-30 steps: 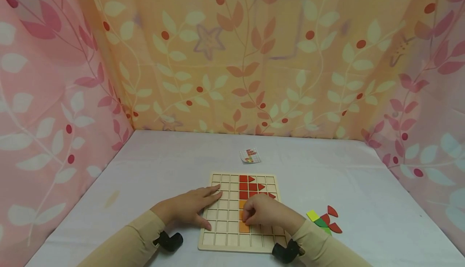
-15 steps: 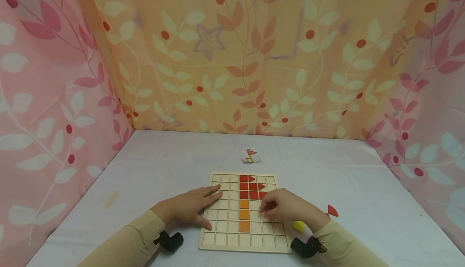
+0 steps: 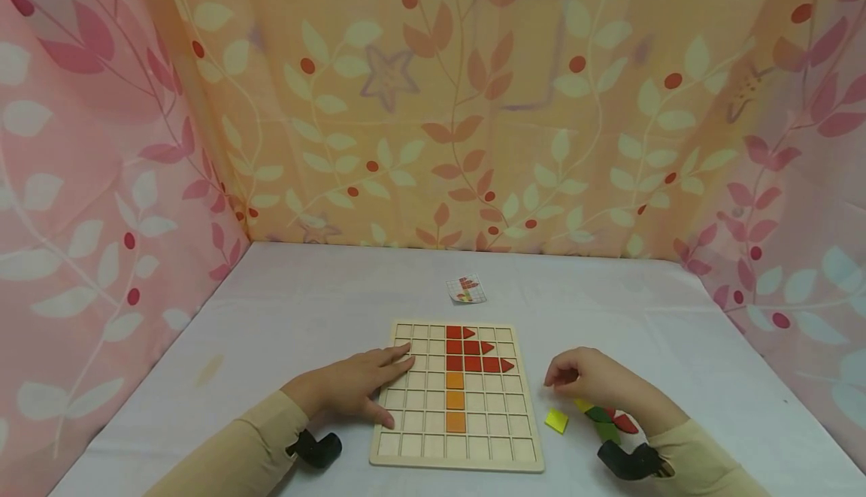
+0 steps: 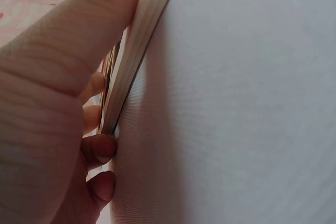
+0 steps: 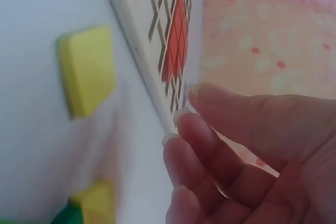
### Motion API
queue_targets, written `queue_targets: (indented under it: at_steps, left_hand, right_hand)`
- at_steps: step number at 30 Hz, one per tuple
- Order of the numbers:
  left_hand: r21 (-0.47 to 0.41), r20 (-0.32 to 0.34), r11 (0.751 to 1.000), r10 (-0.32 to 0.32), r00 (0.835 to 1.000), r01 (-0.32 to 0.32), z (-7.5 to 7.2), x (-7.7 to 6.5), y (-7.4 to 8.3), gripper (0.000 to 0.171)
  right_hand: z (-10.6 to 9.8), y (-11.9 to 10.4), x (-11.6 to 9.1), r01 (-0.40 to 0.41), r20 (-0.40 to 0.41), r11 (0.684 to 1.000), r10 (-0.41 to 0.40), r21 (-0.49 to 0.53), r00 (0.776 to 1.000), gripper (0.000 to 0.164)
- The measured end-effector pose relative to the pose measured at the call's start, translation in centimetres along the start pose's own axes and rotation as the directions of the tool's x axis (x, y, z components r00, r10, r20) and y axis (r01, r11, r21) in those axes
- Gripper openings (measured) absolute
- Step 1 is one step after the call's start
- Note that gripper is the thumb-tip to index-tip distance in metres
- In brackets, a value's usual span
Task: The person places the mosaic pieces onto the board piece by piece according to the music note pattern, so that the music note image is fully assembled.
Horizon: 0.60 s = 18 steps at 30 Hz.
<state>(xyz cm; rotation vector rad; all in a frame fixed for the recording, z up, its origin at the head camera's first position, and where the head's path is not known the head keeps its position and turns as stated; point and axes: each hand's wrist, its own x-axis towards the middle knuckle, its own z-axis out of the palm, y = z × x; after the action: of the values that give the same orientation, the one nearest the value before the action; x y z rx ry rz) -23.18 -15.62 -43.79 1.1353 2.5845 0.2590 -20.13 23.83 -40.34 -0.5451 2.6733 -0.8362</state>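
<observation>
A wooden grid board (image 3: 413, 446) lies flat on the table. My left hand (image 3: 348, 386) rests on its left edge with fingers spread; in the left wrist view the thumb (image 4: 79, 35) lies along the board's side. Red squares and triangles (image 3: 471, 364) make three stepped rows in its upper cells, above a column of orange squares (image 3: 455, 400). Right of the board hovers my right hand (image 3: 598, 377), thumb and fingertips bent close together, nothing visible between them. Below it a yellow square (image 3: 557, 422) sits alone. Red and green pieces (image 3: 598, 414) are partly hidden under the wrist.
Behind the board lies a small printed card (image 3: 467, 289) with a coloured pattern on a grid. A white cloth covers the table (image 3: 325, 294), with floral curtains (image 3: 433, 143) on three sides. Each wrist wears a black camera (image 3: 629, 461).
My right hand has moved right from the orange column, off the board, uncovering the red triangle in the third row and the lone yellow square. My left hand has stayed still.
</observation>
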Motion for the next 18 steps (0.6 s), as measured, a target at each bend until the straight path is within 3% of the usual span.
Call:
queue_targets:
  at_steps: [11, 18]
  left_hand:
    - [0.003, -0.007, 1.0, 0.009, 1.0, -0.009, 0.0, -0.1, -0.1, 0.099]
    - [-0.012, -0.009, 1.0, 0.016, 1.0, -0.016, -0.2, -0.2, 0.2, 0.098]
  right_hand:
    - [-0.6, 3.0, -2.7, -0.128, 0.001, 0.991, 0.128, 0.039, 0.992, 0.009]
    - [-1.2, 4.9, -4.1, -0.226, -0.037, 0.974, 0.227, 0.017, 0.973, 0.013]
